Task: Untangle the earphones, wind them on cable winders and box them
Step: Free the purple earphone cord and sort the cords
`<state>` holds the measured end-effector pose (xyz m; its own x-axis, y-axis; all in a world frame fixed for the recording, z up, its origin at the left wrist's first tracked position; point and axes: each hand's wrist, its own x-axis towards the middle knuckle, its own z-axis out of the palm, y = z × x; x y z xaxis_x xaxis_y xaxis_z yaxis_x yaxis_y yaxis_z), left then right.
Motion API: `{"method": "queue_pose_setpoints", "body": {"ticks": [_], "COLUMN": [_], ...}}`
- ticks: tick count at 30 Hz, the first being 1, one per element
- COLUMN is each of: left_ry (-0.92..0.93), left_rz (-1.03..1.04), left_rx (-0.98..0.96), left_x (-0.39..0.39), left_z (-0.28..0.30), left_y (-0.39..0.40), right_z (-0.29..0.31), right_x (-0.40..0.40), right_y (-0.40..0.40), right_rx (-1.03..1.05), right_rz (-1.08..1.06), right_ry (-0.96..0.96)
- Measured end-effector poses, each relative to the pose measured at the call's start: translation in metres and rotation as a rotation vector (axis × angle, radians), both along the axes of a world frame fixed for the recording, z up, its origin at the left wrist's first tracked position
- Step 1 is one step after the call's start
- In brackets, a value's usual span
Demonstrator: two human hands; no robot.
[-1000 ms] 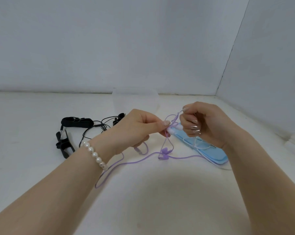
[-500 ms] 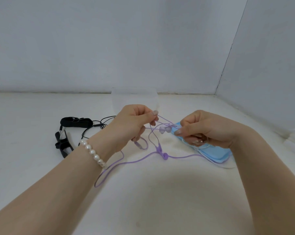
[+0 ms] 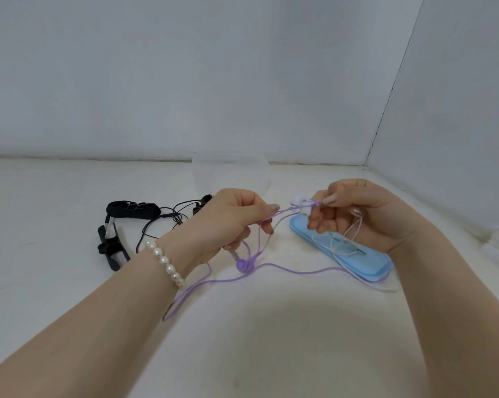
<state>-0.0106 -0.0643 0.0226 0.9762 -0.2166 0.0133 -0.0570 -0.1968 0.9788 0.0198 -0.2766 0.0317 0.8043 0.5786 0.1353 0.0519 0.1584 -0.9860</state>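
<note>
Pinching the purple earphone cable (image 3: 267, 264) between thumb and forefinger, left hand (image 3: 231, 222); right hand (image 3: 354, 214) pinches the earbuds (image 3: 301, 206), now drawn apart from the left and lifted above the blue cable winder (image 3: 340, 248) near the table's right edge. Strand taut; untangling judged under way. Black earphones (image 3: 162, 218) untouched, left.

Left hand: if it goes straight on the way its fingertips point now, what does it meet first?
The left hand points right, along the taut purple cable. It would probably first meet the pale earbuds pinched in the right hand. Depth is unclear in this single view.
</note>
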Motion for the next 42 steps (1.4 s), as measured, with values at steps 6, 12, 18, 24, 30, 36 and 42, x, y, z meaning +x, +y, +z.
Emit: {"method": "queue_pose_setpoints", "body": {"ticks": [6, 12, 18, 24, 30, 36, 42], "left_ry": [-0.154, -0.125, -0.134, -0.190, -0.206, -0.160, -0.156], "left_rz": [-0.010, -0.116, -0.019, -0.022, 0.026, -0.020, -0.051], "left_rx": [0.088, 0.018, 0.143, 0.139, 0.183, 0.074, 0.114], "left_x": [-0.003, -0.007, -0.007, -0.009, -0.007, -0.011, -0.009], "left_z": [0.000, 0.000, -0.001, 0.000, -0.002, 0.001, 0.000], "left_y": [-0.003, -0.005, -0.007, -0.007, -0.006, -0.007, -0.007], "right_z": [0.001, 0.000, 0.003, 0.004, 0.008, 0.008, 0.006], "right_x": [-0.004, -0.005, -0.010, -0.010, -0.013, -0.014, -0.010], "right_y": [0.010, 0.014, 0.018, 0.019, 0.018, 0.019, 0.020], "right_rx": [-0.089, -0.219, -0.174, -0.153, -0.086, -0.051, -0.167], "right_rz": [-0.108, -0.108, -0.070, -0.154, -0.194, -0.181, -0.195], "right_ry": [-0.070, -0.098, -0.043, -0.012, -0.018, -0.020, -0.059]}}
